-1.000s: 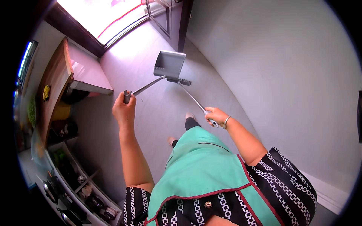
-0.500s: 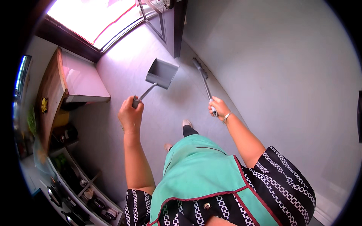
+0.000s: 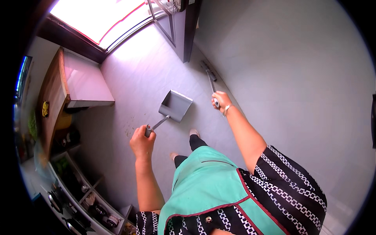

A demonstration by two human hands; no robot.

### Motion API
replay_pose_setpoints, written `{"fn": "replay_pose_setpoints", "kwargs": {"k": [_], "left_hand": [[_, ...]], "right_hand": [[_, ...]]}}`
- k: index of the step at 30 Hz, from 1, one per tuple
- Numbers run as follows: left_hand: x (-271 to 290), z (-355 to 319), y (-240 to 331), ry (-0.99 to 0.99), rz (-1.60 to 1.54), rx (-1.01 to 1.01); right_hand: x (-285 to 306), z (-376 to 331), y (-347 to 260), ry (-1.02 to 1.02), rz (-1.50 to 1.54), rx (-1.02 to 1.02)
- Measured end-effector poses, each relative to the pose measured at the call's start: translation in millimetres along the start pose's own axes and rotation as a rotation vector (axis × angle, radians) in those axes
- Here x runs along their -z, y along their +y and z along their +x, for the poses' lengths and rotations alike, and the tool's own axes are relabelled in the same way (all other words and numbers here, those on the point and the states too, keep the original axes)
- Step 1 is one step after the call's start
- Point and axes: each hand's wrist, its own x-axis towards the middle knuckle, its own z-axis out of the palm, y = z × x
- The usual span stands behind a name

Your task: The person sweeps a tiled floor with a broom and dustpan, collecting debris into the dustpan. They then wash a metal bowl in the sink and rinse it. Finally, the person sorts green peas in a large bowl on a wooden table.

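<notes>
My left hand (image 3: 142,141) is closed round the handle of a grey long-handled dustpan (image 3: 177,106). The pan is in front of my feet, its open side facing away and to the right. My right hand (image 3: 222,102) grips a broom (image 3: 211,75) with a grey handle. Its dark head is low beside the foot of the right-hand wall, near the door's edge. Dark crumbs of dirt (image 3: 130,126) lie on the floor just left of my left hand.
Ahead, a dark-framed door (image 3: 181,35) stands open beside a bright doorway (image 3: 98,19). A wooden-topped counter (image 3: 55,86) juts out on the left, with open shelves (image 3: 94,192) of small goods nearer me. A plain grey wall (image 3: 297,86) rises on the right.
My left hand has drawn the dustpan back toward my feet and slightly right, uncovering the crumbs. My right hand has moved forward and a little left with the broom, whose head stays by the wall.
</notes>
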Motion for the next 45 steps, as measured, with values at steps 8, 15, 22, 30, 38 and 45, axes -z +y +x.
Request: {"fn": "replay_pose_setpoints", "kwargs": {"k": [8, 15, 22, 30, 38, 45], "left_hand": [[-8.6, -13.6, 8.6, -0.025, -0.001, -0.048], [-5.6, -39.4, 2.7, -0.011, -0.004, -0.071], [8.4, -49.2, 14.0, -0.071, -0.011, -0.011], [10.1, -25.7, 7.0, -0.045, -0.004, -0.020], [19.2, -8.4, 9.1, -0.105, -0.015, 0.037], [40.8, 8.7, 9.5, -0.119, -0.040, 0.057]], "right_hand": [[15.9, 12.7, 26.8, 0.108, 0.024, -0.016], [32.1, -49.8, 54.6, 0.048, 0.078, 0.018], [7.2, -1.8, 40.0, 0.091, -0.032, 0.011], [-7.1, -28.3, 34.0, -0.045, -0.025, 0.126], [-19.3, 67.3, -27.1, 0.029, -0.182, 0.022], [-7.2, 50.2, 16.8, 0.077, -0.440, -0.111]]}}
